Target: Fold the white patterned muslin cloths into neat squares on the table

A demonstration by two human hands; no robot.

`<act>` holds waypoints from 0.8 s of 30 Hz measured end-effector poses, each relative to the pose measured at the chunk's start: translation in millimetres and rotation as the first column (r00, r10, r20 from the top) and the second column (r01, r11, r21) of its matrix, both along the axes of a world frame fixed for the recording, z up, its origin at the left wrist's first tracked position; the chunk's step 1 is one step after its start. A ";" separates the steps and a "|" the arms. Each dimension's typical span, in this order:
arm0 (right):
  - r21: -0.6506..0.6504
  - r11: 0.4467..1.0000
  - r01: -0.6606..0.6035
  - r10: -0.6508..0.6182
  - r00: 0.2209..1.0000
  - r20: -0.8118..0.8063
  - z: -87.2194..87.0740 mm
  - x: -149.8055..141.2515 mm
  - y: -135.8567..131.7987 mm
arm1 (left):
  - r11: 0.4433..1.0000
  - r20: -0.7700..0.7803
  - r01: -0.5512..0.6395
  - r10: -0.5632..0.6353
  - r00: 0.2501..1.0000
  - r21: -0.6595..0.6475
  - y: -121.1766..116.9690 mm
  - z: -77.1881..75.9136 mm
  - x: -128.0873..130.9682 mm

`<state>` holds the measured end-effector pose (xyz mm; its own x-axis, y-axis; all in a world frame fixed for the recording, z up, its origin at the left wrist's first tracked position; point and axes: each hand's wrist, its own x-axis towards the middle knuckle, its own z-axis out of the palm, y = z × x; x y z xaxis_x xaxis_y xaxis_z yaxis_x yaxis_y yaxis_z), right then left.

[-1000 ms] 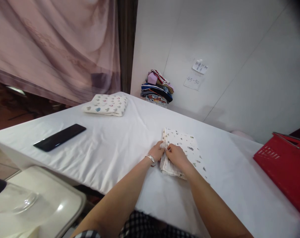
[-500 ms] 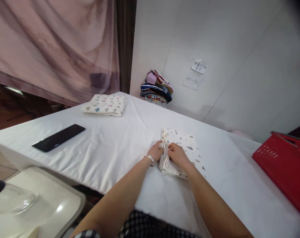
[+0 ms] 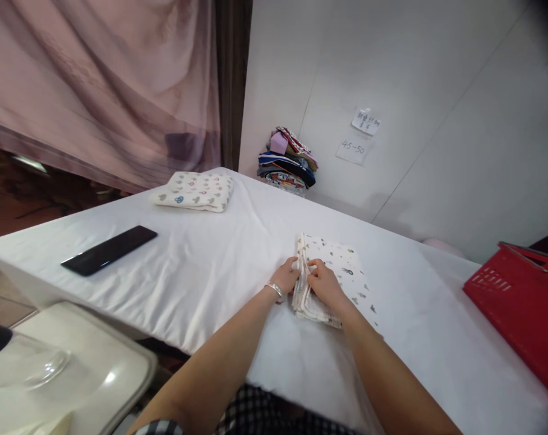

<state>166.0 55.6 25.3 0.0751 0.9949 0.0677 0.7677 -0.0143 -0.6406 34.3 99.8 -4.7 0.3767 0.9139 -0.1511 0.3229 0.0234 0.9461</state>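
Head view: the left hand (image 3: pixel 286 277), a bracelet (image 3: pixel 276 292) at its wrist, pinches the left edge of the cloth (image 3: pixel 333 254); the right hand (image 3: pixel 324 283), just beside it, pinches an upper layer. The cloth lies folded on the white table (image 3: pixel 205 260), between a black slab (image 3: pixel 110 250) and a red basket (image 3: pixel 518 308). A second cloth (image 3: pixel 194 191) lies farther back.

Black slab (image 3: pixel 109 251) on table (image 3: pixel 201 260), left; red basket (image 3: pixel 518 308) at right. Clothes pile (image 3: pixel 288 163) beyond far edge; two notes (image 3: pixel 353 151) on wall (image 3: pixel 419 115). Pink curtain (image 3: pixel 119 90) at left.

Soft light, dark upper-right corner
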 end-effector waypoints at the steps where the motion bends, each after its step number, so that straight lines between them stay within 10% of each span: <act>1: -0.003 1.000 -0.002 0.001 1.000 -0.022 -1.2 1.1 0.3 | 1.000 -0.014 0.011 -0.010 1.000 0.018 0.1 -0.4 -0.2; 24: -0.299 0.954 0.020 -0.004 0.999 0.055 5.1 0.3 9.1 | 1.000 0.024 0.016 -0.016 1.000 -0.023 0.1 1.5 -0.7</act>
